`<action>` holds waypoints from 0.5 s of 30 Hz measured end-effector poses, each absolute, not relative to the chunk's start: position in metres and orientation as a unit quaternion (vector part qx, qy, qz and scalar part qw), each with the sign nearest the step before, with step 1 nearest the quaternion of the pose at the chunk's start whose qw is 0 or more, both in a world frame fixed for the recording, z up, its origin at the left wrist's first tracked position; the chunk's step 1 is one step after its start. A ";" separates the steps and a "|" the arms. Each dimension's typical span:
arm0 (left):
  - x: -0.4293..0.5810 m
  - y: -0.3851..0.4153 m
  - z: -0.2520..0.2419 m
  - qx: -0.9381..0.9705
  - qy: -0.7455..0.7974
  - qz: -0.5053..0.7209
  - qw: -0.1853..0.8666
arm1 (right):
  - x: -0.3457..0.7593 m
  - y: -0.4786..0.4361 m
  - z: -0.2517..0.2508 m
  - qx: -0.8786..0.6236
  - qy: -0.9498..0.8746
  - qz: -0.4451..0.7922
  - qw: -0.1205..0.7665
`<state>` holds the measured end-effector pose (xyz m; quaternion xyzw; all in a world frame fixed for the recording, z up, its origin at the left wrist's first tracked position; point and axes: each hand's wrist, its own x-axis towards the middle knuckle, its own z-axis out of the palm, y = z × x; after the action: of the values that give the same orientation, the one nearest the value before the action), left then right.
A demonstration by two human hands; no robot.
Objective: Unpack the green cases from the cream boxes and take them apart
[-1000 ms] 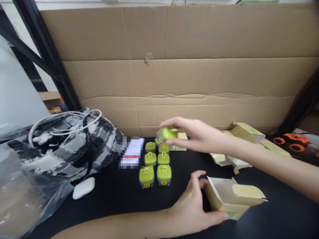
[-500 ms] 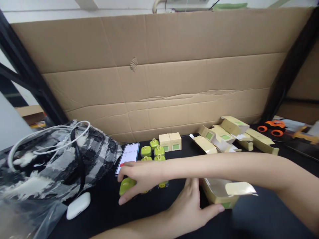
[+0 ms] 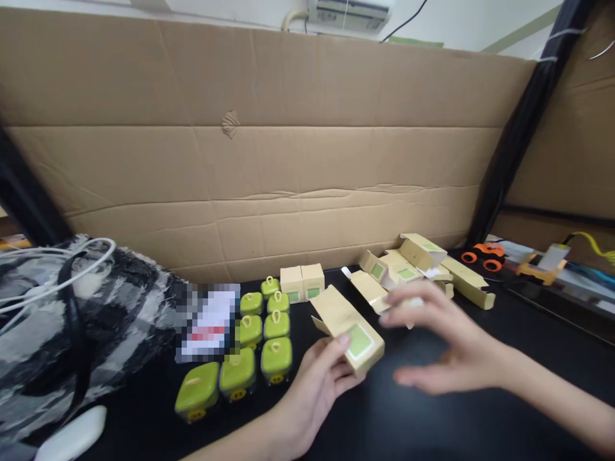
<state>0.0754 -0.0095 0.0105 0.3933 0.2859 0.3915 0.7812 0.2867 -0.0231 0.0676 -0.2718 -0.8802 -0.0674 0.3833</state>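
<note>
My left hand (image 3: 312, 390) grips a tan carton (image 3: 348, 330) with a green label, lifted off the black table and tilted. My right hand (image 3: 442, 339) hovers just right of the carton, fingers spread and blurred, holding nothing. Several green lidded cases (image 3: 262, 333) stand in rows left of the carton; the nearest one (image 3: 198, 390) sits at the front left of the rows. Two closed small tan boxes (image 3: 302, 282) stand behind the cases.
A pile of opened tan cartons (image 3: 413, 262) lies at the back right. A phone (image 3: 206, 320) lies left of the cases, beside a black-and-white bag (image 3: 72, 326) with white cables. A white earbud case (image 3: 72, 438) is front left. Orange toy car (image 3: 483, 255) far right. Cardboard wall behind.
My right hand set a green case down at the front left of the rows and drew back to the right, empty. My left hand lifted the carton off the table and tilted it.
</note>
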 end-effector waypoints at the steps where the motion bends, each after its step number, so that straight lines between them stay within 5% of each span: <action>1: 0.075 -0.007 0.010 0.379 0.280 0.394 0.789 | 0.285 -0.026 0.059 -0.268 -0.897 -0.089 0.340; 4: 0.075 0.000 0.007 0.376 0.274 0.404 0.788 | 0.280 -0.027 0.040 -0.282 -0.909 -0.145 0.271; 9: 0.077 0.000 0.006 0.414 0.270 0.383 0.781 | 0.281 -0.023 0.030 -0.218 -0.877 -0.317 0.286; 15: 0.077 -0.005 0.009 0.403 0.281 0.373 0.787 | 0.280 -0.028 0.031 -0.225 -0.866 -0.317 0.315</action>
<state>0.0765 -0.0047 0.0094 0.4033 0.2810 0.3731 0.7869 0.2800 -0.0282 0.0310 -0.2250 -0.8658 -0.3170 0.3150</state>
